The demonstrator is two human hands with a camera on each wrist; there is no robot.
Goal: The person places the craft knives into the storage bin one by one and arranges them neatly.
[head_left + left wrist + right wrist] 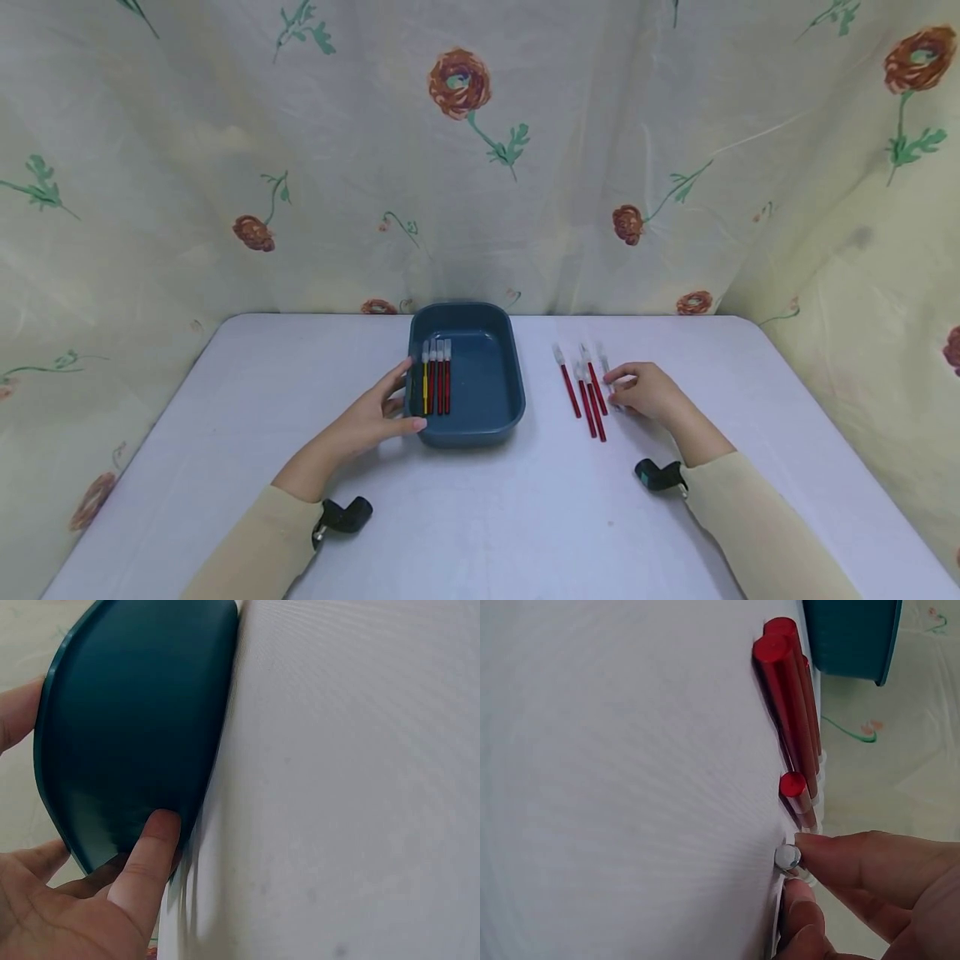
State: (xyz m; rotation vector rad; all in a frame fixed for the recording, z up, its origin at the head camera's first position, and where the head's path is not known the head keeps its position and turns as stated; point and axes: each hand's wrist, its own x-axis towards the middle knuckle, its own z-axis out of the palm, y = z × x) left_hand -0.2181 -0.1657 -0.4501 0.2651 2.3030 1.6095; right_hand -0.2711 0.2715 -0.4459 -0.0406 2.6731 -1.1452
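My left hand holds the left side of a dark blue plastic basin, with the thumb at the near corner and fingers along the outer wall. Inside, several slim capped sticks lie side by side at the left, one yellow and the others red. To the right, my right hand pinches a silver pen-like stick between thumb and fingers, at table level. Its clear cap points away from me. Several red pen-like sticks with clear caps lie just left of that hand.
Everything stands on a white table. A flowered curtain hangs behind and at both sides. Each wrist wears a small black camera, the left one and the right one both near the tabletop.
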